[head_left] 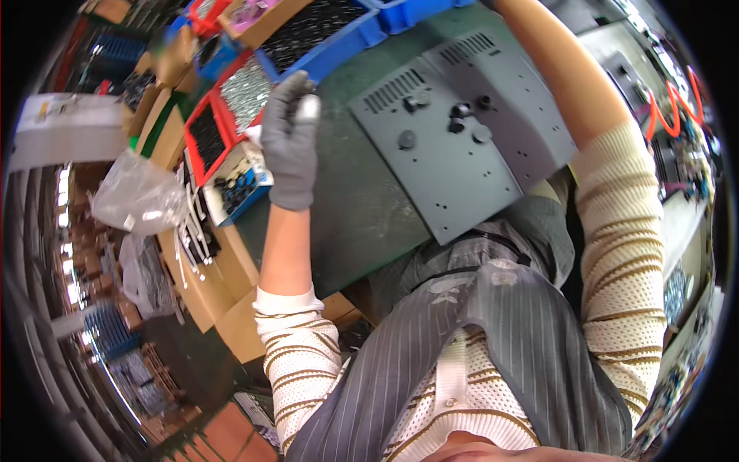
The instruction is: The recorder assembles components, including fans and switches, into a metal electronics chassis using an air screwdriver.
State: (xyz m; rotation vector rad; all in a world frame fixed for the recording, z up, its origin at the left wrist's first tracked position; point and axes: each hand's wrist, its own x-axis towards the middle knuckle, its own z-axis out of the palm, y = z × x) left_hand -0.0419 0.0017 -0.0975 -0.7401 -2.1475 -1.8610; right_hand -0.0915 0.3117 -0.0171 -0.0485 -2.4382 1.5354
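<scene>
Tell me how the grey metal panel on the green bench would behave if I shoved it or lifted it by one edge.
The grey metal panel looks like thin flat sheet, so it would probably slide rather than tip. Lifted by one edge, it may flex slightly yet feel fairly light. The loose black knobs resting on it would likely roll or slide off.

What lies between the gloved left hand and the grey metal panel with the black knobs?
Head view: only bare dark green tabletop separates the gloved left hand from the grey metal panel.

Bright, even light — fisheye-bent, dark rim, slightly blurred edges.
</scene>
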